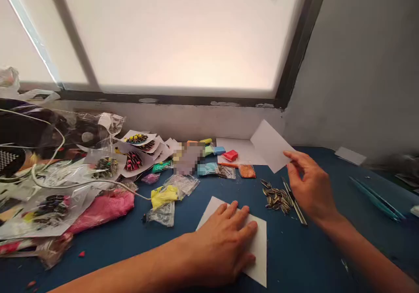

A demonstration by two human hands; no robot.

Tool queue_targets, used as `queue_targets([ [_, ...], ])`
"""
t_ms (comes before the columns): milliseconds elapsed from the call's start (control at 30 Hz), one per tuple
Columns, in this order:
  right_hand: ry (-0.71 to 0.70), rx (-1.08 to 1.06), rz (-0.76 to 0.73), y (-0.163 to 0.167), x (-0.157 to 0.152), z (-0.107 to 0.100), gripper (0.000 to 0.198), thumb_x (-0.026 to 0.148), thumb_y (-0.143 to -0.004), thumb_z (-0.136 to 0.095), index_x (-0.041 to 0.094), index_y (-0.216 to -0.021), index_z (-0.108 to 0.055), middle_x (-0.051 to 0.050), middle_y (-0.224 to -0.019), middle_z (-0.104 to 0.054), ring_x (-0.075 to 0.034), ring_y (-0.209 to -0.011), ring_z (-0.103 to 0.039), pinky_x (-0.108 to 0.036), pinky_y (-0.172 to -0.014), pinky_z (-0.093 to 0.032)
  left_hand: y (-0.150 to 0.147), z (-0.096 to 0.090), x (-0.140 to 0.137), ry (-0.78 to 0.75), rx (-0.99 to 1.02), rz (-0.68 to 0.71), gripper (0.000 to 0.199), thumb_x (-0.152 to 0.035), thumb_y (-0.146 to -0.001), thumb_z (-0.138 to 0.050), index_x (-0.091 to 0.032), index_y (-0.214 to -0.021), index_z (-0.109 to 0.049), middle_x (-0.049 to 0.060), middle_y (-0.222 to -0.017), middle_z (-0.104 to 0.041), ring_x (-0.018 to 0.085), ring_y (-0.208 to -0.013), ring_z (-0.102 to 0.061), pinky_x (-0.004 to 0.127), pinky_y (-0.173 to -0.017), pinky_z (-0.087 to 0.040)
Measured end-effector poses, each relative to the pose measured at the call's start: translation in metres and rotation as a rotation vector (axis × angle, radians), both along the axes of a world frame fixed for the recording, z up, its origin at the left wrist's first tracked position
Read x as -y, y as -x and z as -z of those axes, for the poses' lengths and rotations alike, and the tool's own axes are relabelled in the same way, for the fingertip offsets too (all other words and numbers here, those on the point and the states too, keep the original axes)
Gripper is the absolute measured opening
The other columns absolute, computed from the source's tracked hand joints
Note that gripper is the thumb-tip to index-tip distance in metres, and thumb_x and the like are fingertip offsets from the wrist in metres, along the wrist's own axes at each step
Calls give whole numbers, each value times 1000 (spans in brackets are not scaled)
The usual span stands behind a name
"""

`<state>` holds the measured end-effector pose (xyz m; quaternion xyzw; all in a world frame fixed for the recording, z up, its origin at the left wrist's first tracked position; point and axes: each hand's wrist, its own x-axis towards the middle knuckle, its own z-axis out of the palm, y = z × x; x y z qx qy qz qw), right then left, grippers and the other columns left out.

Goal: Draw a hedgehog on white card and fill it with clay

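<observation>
The person's left hand lay palm down with its fingers loosely spread, pressing on a white paper on the near side of the blue table, grasping nothing. The right hand pinched one corner of a white sheet between thumb and fingers, holding it up at a slant toward the table's back edge; whether its lowest corner touched anything could not be told. Just beside that hand, a slim metal tool lay against a small heap of striped seeds. Along the back edge, a flat white sheet of paper carried a red packet, with an orange packet just in front. Toward the left edge, papers bearing colored-tipped seeds overlapped near a pink bundle, and a white cord ran across to a yellow packet. A white card lay near the back right corner.
</observation>
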<state>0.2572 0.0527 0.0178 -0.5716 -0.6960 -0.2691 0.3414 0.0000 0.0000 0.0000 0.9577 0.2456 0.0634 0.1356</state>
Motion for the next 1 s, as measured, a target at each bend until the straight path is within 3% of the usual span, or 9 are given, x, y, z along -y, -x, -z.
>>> queue_targets([
  [100,75,96,-56,19,-11,7,34,19,-96,-46,15,-129,-54,-15,-134,-57,-26,-122,-55,-45,-101,-46,1,-3,-4,33,15,50,48,-41,-96,-42,-16,-137,-42,19,-152,-33,41,-141,-27,58,-112,-28],
  [233,194,175,-62,33,-27,20,37,35,-92,-60,20,-125,-57,-8,-129,-58,-22,-107,-61,-45,-88,-52,3,-2,-10,84,61,119,47,-37,-94,-46,-19,-138,-42,14,-154,-32,36,-143,-26,57,-115,-23],
  [367,321,193,-46,36,-34,25,33,35,-93,-58,20,-123,-58,-8,-126,-60,-21,-103,-62,-43,-86,-53,4,2,-15,124,88,122,52,-40,-93,-50,-21,-140,-42,14,-155,-29,36,-144,-21,54,-117,-22],
  [500,442,167,-35,38,-18,17,32,34,-93,-58,21,-123,-59,-8,-129,-58,-21,-106,-61,-44,-89,-51,6,5,-19,187,119,57,70,-46,-87,-58,-18,-146,-35,19,-158,-18,35,-146,-15,51,-116,-25],
  [567,513,152,-46,40,-2,12,21,24,-94,-55,20,-113,-64,-9,-128,-58,-22,-111,-58,-42,-91,-49,6,5,-21,228,128,20,80,-47,-83,-64,-16,-148,-31,19,-158,-15,33,-147,-14,49,-117,-26],
  [633,598,142,-64,43,17,9,19,19,-95,-48,19,-93,-67,-7,-105,-66,-20,-96,-62,-37,-86,-51,6,2,-23,243,129,-42,82,-47,-82,-65,-16,-148,-30,17,-159,-13,33,-147,-13,50,-117,-25],
  [700,686,137,-64,45,34,9,22,23,-94,-48,19,-80,-65,-6,-86,-66,-20,-80,-63,-37,-75,-52,6,-2,-26,223,123,-137,74,-47,-85,-61,-15,-146,-34,17,-158,-19,32,-147,-17,50,-117,-25],
  [833,816,119,-74,48,56,10,15,30,-86,-61,21,-74,-60,-4,-78,-65,-20,-73,-63,-35,-65,-52,6,-9,-32,112,69,-228,42,-37,-89,-57,-13,-123,-56,15,-132,-51,28,-124,-46,43,-107,-39],
  [1000,873,106,-106,54,63,9,17,24,-85,-60,22,-69,-57,-1,-75,-65,-16,-70,-63,-28,-60,-50,8,-9,-38,16,5,-249,28,-37,-86,-59,-16,-105,-59,9,-107,-56,24,-101,-50,41,-92,-43],
])
